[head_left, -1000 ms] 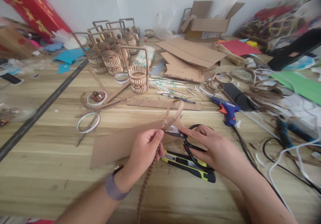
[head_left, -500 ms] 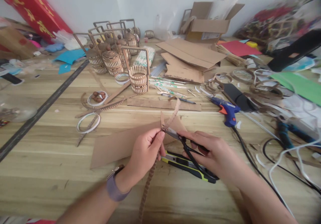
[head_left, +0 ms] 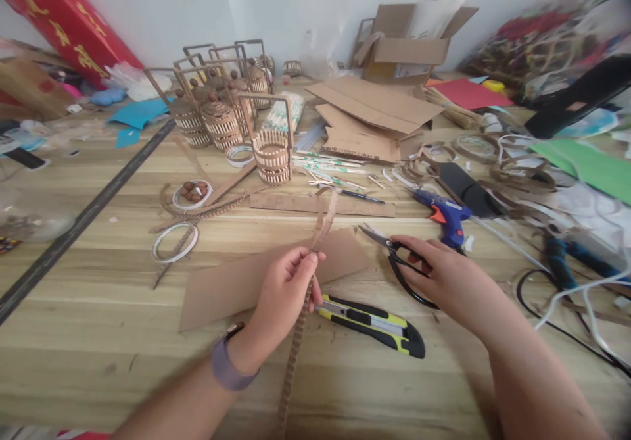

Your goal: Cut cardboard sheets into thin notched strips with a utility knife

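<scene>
Between its thumb and fingers, my left hand (head_left: 290, 282) pinches a narrow corrugated cardboard strip (head_left: 294, 354). One end of the strip curls up above the fingers, and the ridged rest hangs down toward the table's front edge. My right hand (head_left: 438, 269) has its fingers in the handles of black scissors (head_left: 394, 249), whose blades point up and left, apart from the strip. Below and between the hands lies a yellow-and-black utility knife (head_left: 372, 325). A flat piece of cardboard (head_left: 221, 292) rests behind and under the left hand.
A blue glue gun (head_left: 446, 213) lies right of the scissors, amid cables. Small slatted baskets with handles (head_left: 273, 157) stand at the back left. Tape rolls (head_left: 175, 243) sit left; stacked cardboard (head_left: 374, 108) and an open box (head_left: 409, 52) are behind. Pliers (head_left: 562, 262) lie far right.
My right hand has drawn the scissors away from the strip, to the right, uncovering the utility knife. The left hand stays nearly in place, still holding the strip.
</scene>
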`<state>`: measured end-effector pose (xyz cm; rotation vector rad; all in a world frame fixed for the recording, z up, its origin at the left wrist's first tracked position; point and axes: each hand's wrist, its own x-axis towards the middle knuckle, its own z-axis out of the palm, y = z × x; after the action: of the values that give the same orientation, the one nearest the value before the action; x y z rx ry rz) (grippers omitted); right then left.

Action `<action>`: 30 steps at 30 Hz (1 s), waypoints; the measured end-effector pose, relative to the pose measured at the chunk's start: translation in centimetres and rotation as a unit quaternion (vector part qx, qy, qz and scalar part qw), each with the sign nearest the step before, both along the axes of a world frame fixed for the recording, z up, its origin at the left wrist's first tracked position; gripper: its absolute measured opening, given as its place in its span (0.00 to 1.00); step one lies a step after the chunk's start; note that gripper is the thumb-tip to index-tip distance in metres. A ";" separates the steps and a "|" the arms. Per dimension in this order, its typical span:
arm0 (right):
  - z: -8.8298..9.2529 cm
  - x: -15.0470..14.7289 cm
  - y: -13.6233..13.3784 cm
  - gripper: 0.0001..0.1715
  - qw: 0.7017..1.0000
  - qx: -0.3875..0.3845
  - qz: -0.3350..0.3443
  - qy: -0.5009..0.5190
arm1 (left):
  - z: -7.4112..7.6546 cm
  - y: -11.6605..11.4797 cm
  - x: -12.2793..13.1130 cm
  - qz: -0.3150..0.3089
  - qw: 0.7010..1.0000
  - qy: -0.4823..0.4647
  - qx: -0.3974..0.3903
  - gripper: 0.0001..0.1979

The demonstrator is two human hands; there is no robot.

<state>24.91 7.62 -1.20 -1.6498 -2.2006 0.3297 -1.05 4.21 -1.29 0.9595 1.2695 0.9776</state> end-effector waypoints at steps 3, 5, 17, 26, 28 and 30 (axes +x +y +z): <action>-0.8 0.6 0.2 0.23 0.994 0.042 0.002 -0.101 | 0.2 -0.2 0.0 -0.018 1.000 -0.004 0.009 0.19; -0.5 -0.2 0.0 0.21 0.991 0.075 0.005 -0.107 | 0.4 -0.4 0.1 -0.030 0.999 0.001 0.014 0.18; 1.4 -7.4 -3.5 0.08 0.961 0.072 0.126 0.236 | 0.2 -1.8 0.9 -0.132 0.987 0.047 0.074 0.13; 0.8 -6.9 -3.4 0.06 0.954 0.009 0.116 0.276 | 0.4 -1.7 0.5 -0.184 0.945 0.158 0.219 0.16; 0.8 -6.8 -3.2 0.05 0.948 -0.023 0.107 0.300 | 0.3 -1.8 0.5 -0.181 0.926 0.200 0.264 0.16; 0.9 -6.8 -3.1 0.05 0.940 -0.038 0.104 0.322 | 0.2 -1.8 0.5 -0.174 0.907 0.230 0.308 0.14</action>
<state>18.10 4.54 -0.31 -1.1132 -1.8579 0.8835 -0.56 2.40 -1.13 1.9330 1.1111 0.9065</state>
